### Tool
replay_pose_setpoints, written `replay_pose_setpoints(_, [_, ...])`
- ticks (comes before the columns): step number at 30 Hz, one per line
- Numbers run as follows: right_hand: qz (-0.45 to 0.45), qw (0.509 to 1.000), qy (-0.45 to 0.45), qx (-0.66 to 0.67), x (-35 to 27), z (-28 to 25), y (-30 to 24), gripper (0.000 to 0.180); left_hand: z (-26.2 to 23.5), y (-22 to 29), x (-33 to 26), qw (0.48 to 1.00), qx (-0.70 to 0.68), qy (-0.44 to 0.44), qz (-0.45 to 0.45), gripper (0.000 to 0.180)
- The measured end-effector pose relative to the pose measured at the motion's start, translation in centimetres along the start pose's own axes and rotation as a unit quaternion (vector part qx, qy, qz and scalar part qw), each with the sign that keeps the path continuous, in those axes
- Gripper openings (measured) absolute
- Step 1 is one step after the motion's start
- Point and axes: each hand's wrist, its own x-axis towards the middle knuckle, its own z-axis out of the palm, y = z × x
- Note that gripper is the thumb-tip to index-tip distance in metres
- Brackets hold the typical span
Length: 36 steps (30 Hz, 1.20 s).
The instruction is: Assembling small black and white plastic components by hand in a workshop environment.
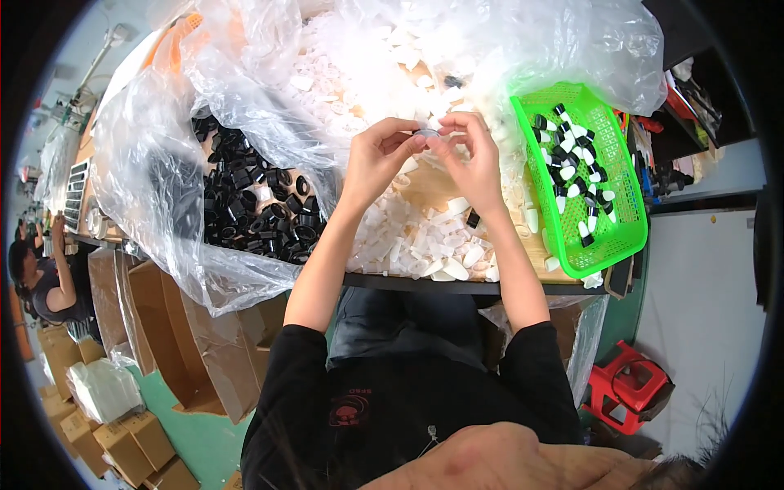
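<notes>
My left hand [379,158] and my right hand [474,160] meet over the middle of the table, fingertips pinched together. Between them is a small, clear, rounded plastic piece [426,132], partly covered by the fingers. Below the hands lies a heap of white and translucent plastic pieces [433,245], some shaped like small tapered caps. Left of my left forearm, a clear plastic bag [163,204] lies open around many black ring-shaped caps [253,200]. To the right, a green basket [616,241] holds several white pieces with black ends [576,155].
More translucent pieces [322,73] are spread toward the glaring far side, under plastic sheeting [596,41]. An open cardboard box [184,343] stands below the table's front edge at left. A red stool [625,388] is at lower right. Another person [53,278] sits at far left.
</notes>
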Motion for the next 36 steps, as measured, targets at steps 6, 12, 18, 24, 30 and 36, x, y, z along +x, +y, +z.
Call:
replay_pose_setpoints(6, [0.162, 0.963, -0.089, 0.196, 0.0, -0.6, 0.8, 0.021, 0.6, 0.5, -0.2, 0.993, 0.017, -0.003, 0.114, 0.016])
replay_pose_setpoints(12, [0.167, 0.949, -0.062, 0.260, -0.4, 0.0, 0.2, 0.021, 0.9, -0.2, -0.4, 0.992, -0.030, 0.012, 0.124, 0.015])
replay_pose_setpoints(18, [0.121, 0.976, -0.058, 0.172, -0.6, 0.6, 0.7, 0.021, 1.2, -0.1, -0.5, 0.989, 0.006, 0.036, 0.142, 0.011])
replay_pose_setpoints(24, [-0.057, 0.998, -0.011, -0.021, -0.4, 0.6, -0.3, 0.016, 1.2, 0.6, -0.7, 0.995, 0.024, 0.049, 0.089, 0.014])
replay_pose_setpoints(30, [-0.090, 0.970, 0.169, -0.148, 1.6, -4.7, 0.1, 0.010, -0.4, 3.7, -3.0, 0.958, 0.236, 0.082, 0.137, 0.028])
replay_pose_setpoints(36, [-0.125, 0.769, 0.301, -0.550, 1.8, -12.7, 1.6, 0.017, -8.5, 3.3, -7.2, 0.773, 0.597, 0.210, 0.037, 0.007])
